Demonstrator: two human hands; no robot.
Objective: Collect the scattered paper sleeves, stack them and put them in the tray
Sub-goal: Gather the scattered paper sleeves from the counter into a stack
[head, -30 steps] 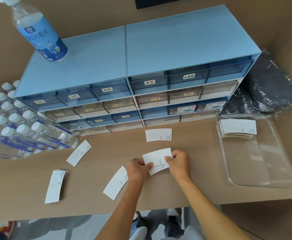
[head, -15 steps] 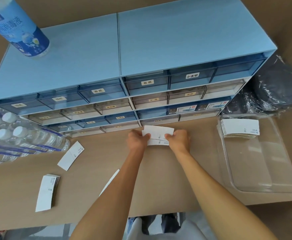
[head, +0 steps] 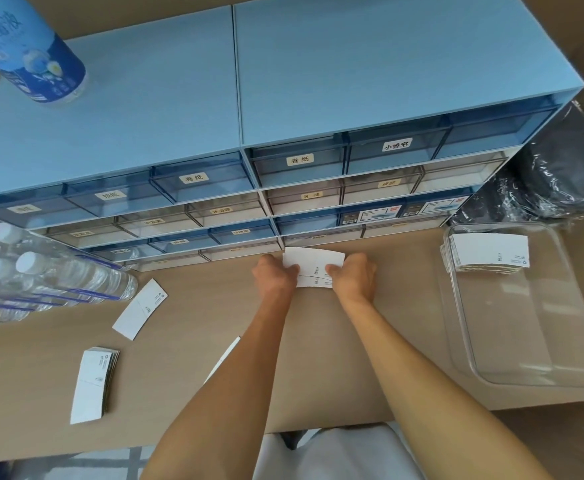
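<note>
A blue drawer cabinet fills twelve o'clock on the worktop, bottled water at nine. The tray at three holds stacked sleeves. Left hand and right hand have fingers clamped on two overlapping sleeves just before the drawers. A loose sleeve and a small stack lie at eight.

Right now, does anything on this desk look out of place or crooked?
Yes. A single white paper sleeve lies askew near the water bottles, and a small loose stack sits at the left edge, both outside the clear plastic tray. Nothing looks spilled or damaged.
</note>
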